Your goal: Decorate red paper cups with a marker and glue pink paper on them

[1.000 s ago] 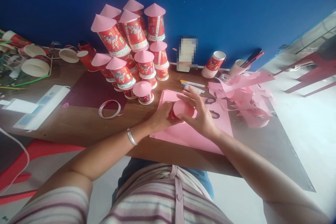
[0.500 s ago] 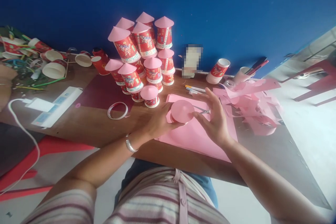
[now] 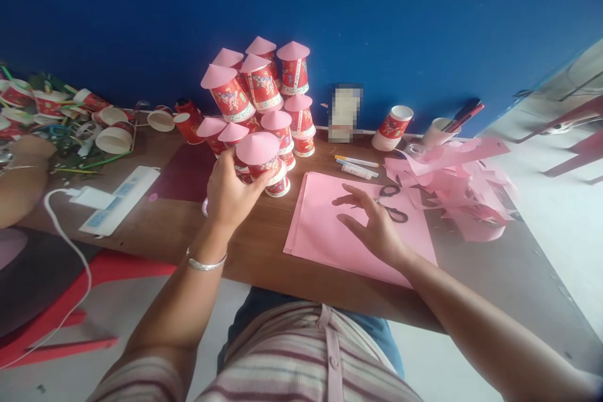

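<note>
My left hand (image 3: 233, 191) is closed round a red patterned paper cup (image 3: 259, 171) topped with a pink paper cone (image 3: 257, 149). It holds the cup in front of stacked red cups (image 3: 229, 99) with matching pink cone tops, and partly hides the lower ones. My right hand (image 3: 374, 226) is open, fingers apart, over a stack of pink paper sheets (image 3: 325, 232). Nothing is in it. Just beyond its fingers lie scissors with dark handles (image 3: 396, 215), their blades mostly hidden by the hand.
Pens (image 3: 360, 169) lie behind the sheets. Pink paper scraps (image 3: 464, 185), a cup of pens (image 3: 438, 133) and a red cup (image 3: 393, 127) stand to the right. A white power strip (image 3: 120, 201), loose cups (image 3: 114, 137) and another person's arm (image 3: 23, 176) are at left.
My left hand has carried the cone-topped cup left and forward from over the pink sheets to the stack. My right hand has come away from the cup, uncovering the scissors' handles.
</note>
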`<control>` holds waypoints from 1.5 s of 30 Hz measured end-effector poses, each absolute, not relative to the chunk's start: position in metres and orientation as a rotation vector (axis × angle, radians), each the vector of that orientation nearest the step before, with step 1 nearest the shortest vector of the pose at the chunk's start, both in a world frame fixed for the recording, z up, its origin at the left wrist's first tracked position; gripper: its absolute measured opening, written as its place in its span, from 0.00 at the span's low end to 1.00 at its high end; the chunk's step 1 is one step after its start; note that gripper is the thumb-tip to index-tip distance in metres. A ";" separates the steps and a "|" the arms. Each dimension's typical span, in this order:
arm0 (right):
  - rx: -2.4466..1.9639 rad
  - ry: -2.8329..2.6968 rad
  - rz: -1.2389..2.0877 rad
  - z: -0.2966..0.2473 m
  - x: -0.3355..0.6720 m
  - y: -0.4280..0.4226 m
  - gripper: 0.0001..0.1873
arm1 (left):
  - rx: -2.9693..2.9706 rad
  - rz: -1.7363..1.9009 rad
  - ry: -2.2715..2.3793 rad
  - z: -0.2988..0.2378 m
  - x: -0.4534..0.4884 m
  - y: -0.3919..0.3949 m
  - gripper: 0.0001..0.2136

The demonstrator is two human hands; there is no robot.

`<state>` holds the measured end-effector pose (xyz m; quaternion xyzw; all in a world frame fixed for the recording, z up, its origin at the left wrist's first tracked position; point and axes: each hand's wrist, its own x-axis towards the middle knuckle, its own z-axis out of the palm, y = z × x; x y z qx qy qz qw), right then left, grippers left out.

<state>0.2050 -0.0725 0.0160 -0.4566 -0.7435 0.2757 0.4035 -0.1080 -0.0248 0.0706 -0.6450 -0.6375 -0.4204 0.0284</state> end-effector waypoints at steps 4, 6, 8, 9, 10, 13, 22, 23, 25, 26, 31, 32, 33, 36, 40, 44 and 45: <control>-1.115 -1.958 0.667 0.013 0.205 -0.073 0.26 | -1.932 -1.196 -2.010 0.067 -0.105 -0.016 0.30; -1.103 -1.983 0.667 0.013 0.206 -0.074 0.25 | -1.925 -1.165 -2.030 0.065 -0.102 -0.014 0.29; -1.103 -2.000 0.665 0.013 0.206 -0.074 0.24 | -1.923 -1.139 -2.050 0.063 -0.100 -0.012 0.27; -1.107 -2.009 0.667 0.013 0.206 -0.075 0.24 | -1.922 -1.129 -2.061 0.062 -0.099 -0.012 0.27; -1.109 -2.018 0.669 0.013 0.206 -0.075 0.23 | -1.918 -1.121 -2.072 0.062 -0.098 -0.011 0.27; -1.125 -2.039 0.691 0.013 0.206 -0.076 0.21 | -1.900 -1.116 -2.086 0.060 -0.097 -0.011 0.28; -1.122 -2.056 0.715 0.012 0.206 -0.076 0.20 | -1.881 -1.116 -2.020 0.054 -0.100 -0.009 0.29; -1.124 -2.059 0.721 0.012 0.206 -0.077 0.20 | -1.881 -1.119 -2.013 0.053 -0.100 -0.009 0.29; -1.130 -2.065 0.735 0.013 0.206 -0.077 0.21 | -1.878 -1.136 -1.995 0.051 -0.101 -0.009 0.29; -1.130 -2.068 0.741 0.014 0.206 -0.077 0.21 | -1.877 -1.146 -1.985 0.051 -0.101 -0.009 0.29; -1.113 -2.088 0.762 0.017 0.205 -0.078 0.19 | -1.909 -1.139 -1.968 0.049 -0.102 -0.008 0.26; -1.109 -2.095 0.767 0.017 0.205 -0.078 0.18 | -1.912 -1.140 -1.967 0.049 -0.102 -0.008 0.26; -1.107 -2.102 0.771 0.017 0.205 -0.079 0.18 | -1.913 -1.146 -1.965 0.049 -0.102 -0.008 0.25; -1.110 -2.106 0.770 0.016 0.205 -0.079 0.17 | -1.916 -1.176 -1.953 0.049 -0.103 -0.009 0.24; -1.117 -2.105 0.775 0.016 0.206 -0.078 0.17 | -1.930 -1.207 -1.958 0.052 -0.104 -0.014 0.23; -1.117 -2.105 0.778 0.020 0.206 -0.077 0.17 | -1.947 -1.226 -1.943 0.059 -0.107 -0.030 0.21; -1.115 -2.104 0.775 0.021 0.205 -0.077 0.17 | -1.951 -1.233 -1.924 0.060 -0.107 -0.035 0.20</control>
